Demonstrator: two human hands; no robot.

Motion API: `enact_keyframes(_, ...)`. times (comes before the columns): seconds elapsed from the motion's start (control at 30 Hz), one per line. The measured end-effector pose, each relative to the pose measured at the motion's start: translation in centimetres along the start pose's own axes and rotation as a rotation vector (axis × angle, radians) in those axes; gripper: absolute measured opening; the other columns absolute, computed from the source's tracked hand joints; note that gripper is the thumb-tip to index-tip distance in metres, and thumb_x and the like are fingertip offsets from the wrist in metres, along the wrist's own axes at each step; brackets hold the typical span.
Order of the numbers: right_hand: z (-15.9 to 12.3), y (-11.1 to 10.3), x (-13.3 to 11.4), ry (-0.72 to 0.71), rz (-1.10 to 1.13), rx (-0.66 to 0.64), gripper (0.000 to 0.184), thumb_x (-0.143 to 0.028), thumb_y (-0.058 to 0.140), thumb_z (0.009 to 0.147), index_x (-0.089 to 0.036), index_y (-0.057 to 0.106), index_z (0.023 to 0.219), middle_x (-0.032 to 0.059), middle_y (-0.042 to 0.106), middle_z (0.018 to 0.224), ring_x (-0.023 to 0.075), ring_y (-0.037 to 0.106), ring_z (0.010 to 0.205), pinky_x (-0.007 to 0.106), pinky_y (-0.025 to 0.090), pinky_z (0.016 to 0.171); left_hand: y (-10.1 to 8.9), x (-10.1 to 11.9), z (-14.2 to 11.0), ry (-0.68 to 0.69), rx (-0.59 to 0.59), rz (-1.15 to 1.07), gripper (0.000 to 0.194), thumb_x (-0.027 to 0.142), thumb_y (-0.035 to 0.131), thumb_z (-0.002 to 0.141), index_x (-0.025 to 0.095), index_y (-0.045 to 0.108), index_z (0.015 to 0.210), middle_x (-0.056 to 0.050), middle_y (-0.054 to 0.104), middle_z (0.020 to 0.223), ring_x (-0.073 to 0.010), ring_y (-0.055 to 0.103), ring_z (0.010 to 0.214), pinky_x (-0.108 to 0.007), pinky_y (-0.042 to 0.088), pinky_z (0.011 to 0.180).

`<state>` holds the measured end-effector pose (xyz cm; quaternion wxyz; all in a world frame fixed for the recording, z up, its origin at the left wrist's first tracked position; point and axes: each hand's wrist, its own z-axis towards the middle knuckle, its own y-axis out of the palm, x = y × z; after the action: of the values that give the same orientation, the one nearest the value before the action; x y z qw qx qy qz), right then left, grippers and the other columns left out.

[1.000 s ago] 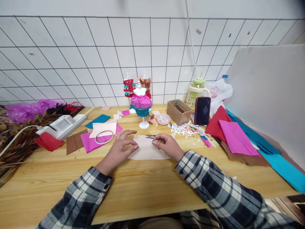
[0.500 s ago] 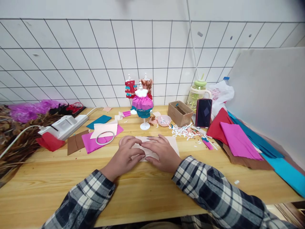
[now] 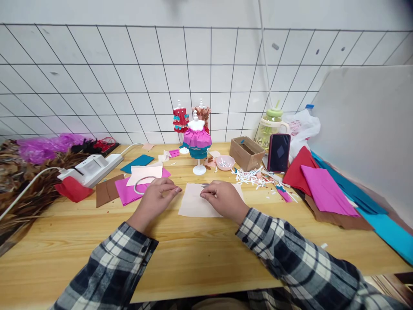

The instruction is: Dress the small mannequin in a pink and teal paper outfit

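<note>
A pale pink sheet of paper [image 3: 195, 202] lies flat on the wooden table in front of me. My right hand [image 3: 224, 199] is over its right half, thumb and forefinger pinched together. By those fingertips a small dark pointed tip [image 3: 204, 185] shows; the rest of it is hidden. Just left of the sheet, my left hand [image 3: 156, 202] is closed in a pinch, and whatever its fingertips hold is too small to make out. Behind that hand a pale ring [image 3: 139, 185] rests on folded magenta paper [image 3: 127, 193] and another pale pink sheet [image 3: 145, 173].
Behind the sheet stand small dress forms, the nearest in a magenta and teal dress [image 3: 197, 140]. A pink bowl [image 3: 225, 162], a cardboard box [image 3: 247, 154], paper scraps [image 3: 254, 177] and a phone [image 3: 279, 153] are to its right. A power strip [image 3: 92, 170] sits left; coloured paper [image 3: 329, 189] lies right.
My hands were close together over the sheet with fingers spread. They have moved apart, the left one off the sheet toward the ring, and both now pinch. The view has shifted slightly.
</note>
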<state>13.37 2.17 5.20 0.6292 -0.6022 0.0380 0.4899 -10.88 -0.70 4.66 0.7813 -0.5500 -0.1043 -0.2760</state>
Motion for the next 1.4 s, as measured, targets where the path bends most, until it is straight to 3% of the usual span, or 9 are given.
enact_keyframes(0.1, 0.9, 0.5, -0.7, 0.059, 0.132, -0.116, 0.02, -0.026, 0.065, 0.085, -0.025, 0.075, 0.102, 0.0007, 0.074, 0.087, 0.0155, 0.065, 0.081, 0.026, 0.044, 0.073, 0.0, -1.5, 0.1, 0.027, -0.142, -0.024, 0.026, 0.045, 0.06, 0.083, 0.024, 0.076, 0.084, -0.004, 0.067, 0.089, -0.022, 0.059, 0.09, -0.037, 0.044, 0.084)
enact_keyframes(0.23, 1.4, 2.0, -1.0, 0.104, 0.267, -0.178, 0.037, -0.02, 0.068, 0.081, -0.024, 0.066, 0.118, -0.0036, 0.071, 0.075, 0.0128, 0.064, 0.071, 0.024, 0.043, 0.067, 0.7, -1.8, -0.2, 0.085, -0.331, -0.049, 0.02, 0.037, 0.059, 0.083, 0.026, 0.075, 0.089, -0.004, 0.067, 0.096, -0.0213, 0.059, 0.095, -0.035, 0.045, 0.088)
enact_keyframes(0.37, 1.4, 3.3, -0.5, 0.18, 0.295, -0.24, 0.035, -0.021, 0.07, 0.077, -0.025, 0.062, 0.111, -0.0063, 0.07, 0.072, 0.0124, 0.064, 0.069, 0.023, 0.041, 0.064, 0.9, -1.7, -0.4, 0.087, -0.395, -0.027, 0.015, 0.03, 0.063, 0.077, 0.025, 0.073, 0.088, -0.004, 0.066, 0.1, -0.023, 0.058, 0.099, -0.037, 0.044, 0.092)
enact_keyframes(0.47, 1.3, 4.0, -0.2, 0.228, 0.221, -0.266, 0.023, -0.024, 0.07, 0.078, -0.026, 0.063, 0.099, -0.006, 0.071, 0.075, 0.0131, 0.065, 0.074, 0.024, 0.041, 0.066, 0.9, -1.9, -0.4, 0.068, -0.409, -0.02, 0.015, 0.028, 0.065, 0.075, 0.025, 0.072, 0.088, -0.004, 0.065, 0.1, -0.0236, 0.058, 0.099, -0.038, 0.043, 0.092)
enact_keyframes(0.67, 1.3, 4.5, -0.4, 0.229, 0.281, -0.291, 0.02, -0.025, 0.066, 0.08, -0.026, 0.061, 0.099, -0.007, 0.072, 0.076, 0.0123, 0.066, 0.076, 0.024, 0.04, 0.067, 1.1, -2.2, -0.4, 0.058, -0.427, -0.015, 0.019, 0.025, 0.063, 0.075, 0.025, 0.071, 0.092, -0.004, 0.064, 0.101, -0.0227, 0.057, 0.1, -0.036, 0.043, 0.092)
enact_keyframes(0.93, 1.4, 4.4, -0.3, 0.259, 0.07, -0.225, 0.014, -0.028, 0.067, 0.079, -0.025, 0.059, 0.091, -0.0063, 0.071, 0.076, 0.0136, 0.063, 0.078, 0.026, 0.035, 0.067, 1.1, -2.0, -0.4, 0.033, -0.434, -0.005, 0.019, 0.028, 0.063, 0.076, 0.025, 0.071, 0.092, -0.005, 0.064, 0.103, -0.0239, 0.056, 0.102, -0.038, 0.042, 0.093)
enact_keyframes(1.23, 1.6, 4.9, -0.2, 0.23, 0.229, -0.264, 0.015, -0.027, 0.067, 0.08, -0.024, 0.057, 0.091, -0.0063, 0.071, 0.075, 0.012, 0.064, 0.076, 0.023, 0.037, 0.064, 1.3, -1.8, -0.3, 0.021, -0.4, -0.038, 0.02, 0.032, 0.055, 0.083, 0.024, 0.073, 0.086, -0.005, 0.065, 0.095, -0.0215, 0.058, 0.095, -0.034, 0.045, 0.086)
enact_keyframes(1.4, 1.4, 5.0, -0.6, 0.224, 0.06, -0.259, 0.011, -0.031, 0.067, 0.079, -0.024, 0.059, 0.083, -0.0064, 0.069, 0.075, 0.0128, 0.061, 0.075, 0.025, 0.035, 0.066, 1.2, -1.4, -0.2, 0.013, -0.4, -0.035, 0.021, 0.034, 0.056, 0.082, 0.023, 0.073, 0.086, -0.005, 0.066, 0.094, -0.0217, 0.058, 0.094, -0.034, 0.046, 0.085)
